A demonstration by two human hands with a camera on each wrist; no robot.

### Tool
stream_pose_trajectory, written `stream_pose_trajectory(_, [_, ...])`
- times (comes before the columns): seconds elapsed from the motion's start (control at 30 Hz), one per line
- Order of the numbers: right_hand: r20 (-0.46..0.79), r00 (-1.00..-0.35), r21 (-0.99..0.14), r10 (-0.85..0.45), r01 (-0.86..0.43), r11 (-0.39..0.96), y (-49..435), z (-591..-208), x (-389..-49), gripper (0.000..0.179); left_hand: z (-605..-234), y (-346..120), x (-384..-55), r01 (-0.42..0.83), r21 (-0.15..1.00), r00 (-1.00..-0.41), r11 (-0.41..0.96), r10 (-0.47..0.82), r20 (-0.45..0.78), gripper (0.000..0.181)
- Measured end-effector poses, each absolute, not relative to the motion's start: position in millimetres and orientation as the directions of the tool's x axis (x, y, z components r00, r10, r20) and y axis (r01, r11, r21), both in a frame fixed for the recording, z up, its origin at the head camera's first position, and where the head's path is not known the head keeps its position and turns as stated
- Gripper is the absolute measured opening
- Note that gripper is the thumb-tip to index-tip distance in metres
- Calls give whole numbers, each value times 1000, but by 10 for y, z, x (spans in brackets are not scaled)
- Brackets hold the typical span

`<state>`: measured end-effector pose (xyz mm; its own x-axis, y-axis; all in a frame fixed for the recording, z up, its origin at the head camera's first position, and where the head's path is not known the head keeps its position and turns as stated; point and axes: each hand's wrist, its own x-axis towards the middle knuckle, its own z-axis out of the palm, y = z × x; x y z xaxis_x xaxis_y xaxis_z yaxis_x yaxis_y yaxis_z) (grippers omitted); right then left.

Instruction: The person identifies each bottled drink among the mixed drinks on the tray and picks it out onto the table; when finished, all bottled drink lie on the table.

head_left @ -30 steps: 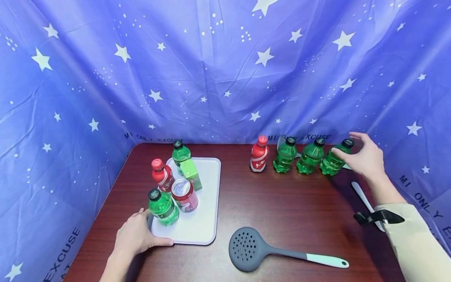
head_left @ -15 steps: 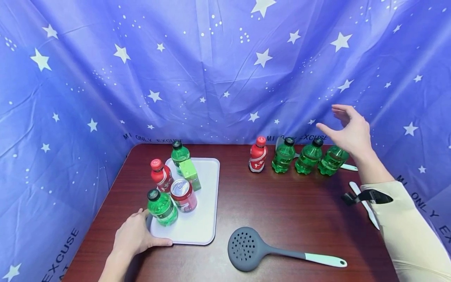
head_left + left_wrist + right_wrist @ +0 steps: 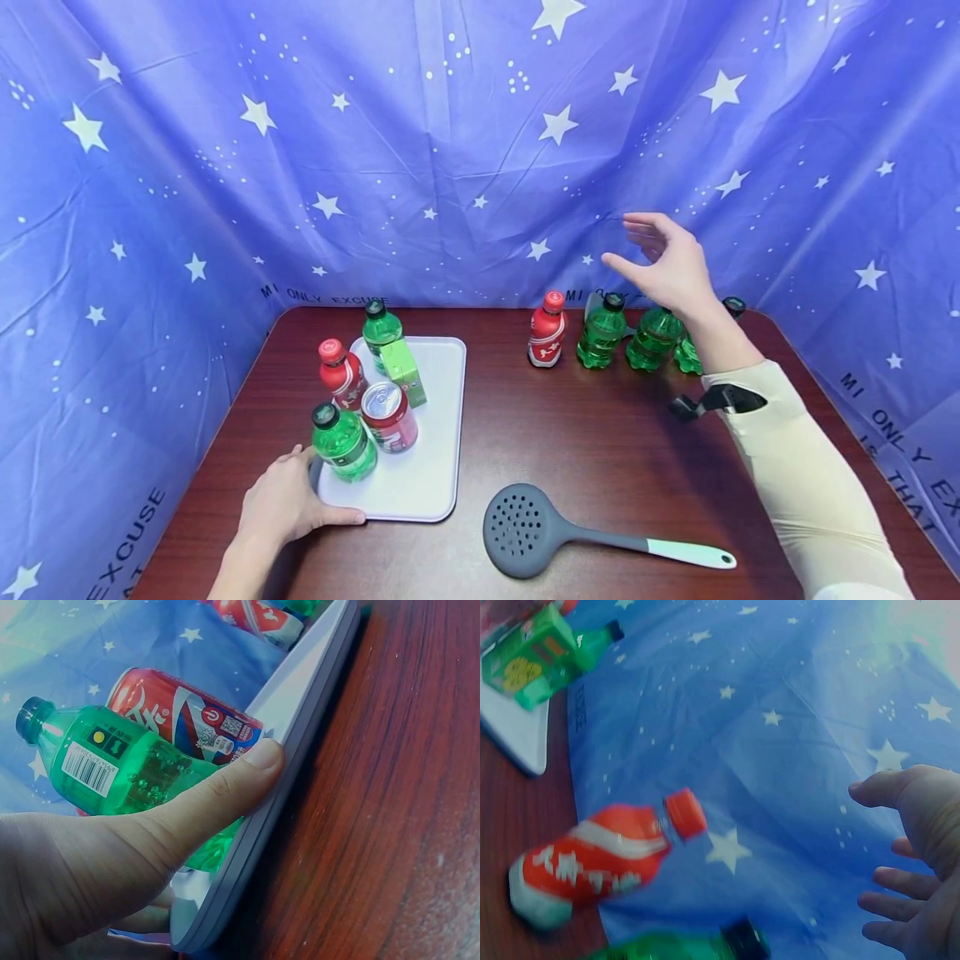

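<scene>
1 smooth rectangular tray (image 3: 431,450) | left hand (image 3: 283,498) gripping | right hand (image 3: 667,262) aloft

The round, grey, perforated skimmer (image 3: 525,531) lies on the red-brown wood-grain table (image 3: 555,442). Blue star-printed fabric (image 3: 442,183) hangs behind; one pale, mostly hidden item (image 3: 593,305) nearby may be a utensil.

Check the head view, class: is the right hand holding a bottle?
No, the right hand hangs in the air with nothing in its grasp.
</scene>
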<state>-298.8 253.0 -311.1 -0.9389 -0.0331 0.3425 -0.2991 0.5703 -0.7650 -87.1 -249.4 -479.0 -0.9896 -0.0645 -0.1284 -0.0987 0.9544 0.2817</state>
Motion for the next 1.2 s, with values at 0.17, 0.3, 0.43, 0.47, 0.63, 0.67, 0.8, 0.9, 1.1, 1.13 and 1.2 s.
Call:
stream_pose_trajectory(0.17, [345,-936,-796,-66,-329,509,2279,-3109,-3070,67,-4797,-2496,-872,-97,282,-990,955,-63,-126,134])
stream_pose_trajectory(0.3, [360,-927,-803,-105,-365,471,2088,-3111,-3136,65,-4802,-2487,-873,-93,282,-990,955,-59,-125,135])
stream_pose_trajectory(0.43, [371,-918,-806,-140,-393,443,1901,-3124,-3185,66,-4805,-2481,-876,-96,282,-990,955,-62,-128,135])
stream_pose_trajectory(0.47, [371,-917,-806,-147,-397,439,1854,-3129,-3194,66,-4805,-2480,-877,-98,280,-989,955,-63,-130,135])
stream_pose_trajectory(0.63, [370,-910,-817,-187,-415,400,1599,-3154,-3229,65,-4793,-2478,-883,-110,273,-987,956,-72,-145,137])
stream_pose_trajectory(0.67, [369,-909,-821,-195,-417,389,1543,-3158,-3234,65,-4790,-2477,-883,-112,271,-986,956,-74,-147,137])
stream_pose_trajectory(0.8, [377,-897,-837,-231,-436,331,1310,-3174,-3241,64,-4791,-2476,-876,-119,269,-986,956,-80,-149,139])
stream_pose_trajectory(0.9, [377,-889,-838,-261,-448,311,1147,-3193,-3235,64,-4795,-2474,-868,-126,270,-985,955,-87,-151,140])
stream_pose_trajectory(1.1, [378,-869,-842,-319,-466,273,832,-3242,-3227,63,-4791,-2471,-873,-121,272,-986,955,-83,-148,140])
stream_pose_trajectory(1.13, [376,-867,-844,-326,-466,265,778,-3253,-3225,63,-4789,-2473,-874,-121,271,-986,955,-83,-148,140])
stream_pose_trajectory(1.2, [369,-866,-847,-339,-463,262,662,-3272,-3217,62,-4783,-2481,-875,-123,268,-985,955,-84,-151,140])
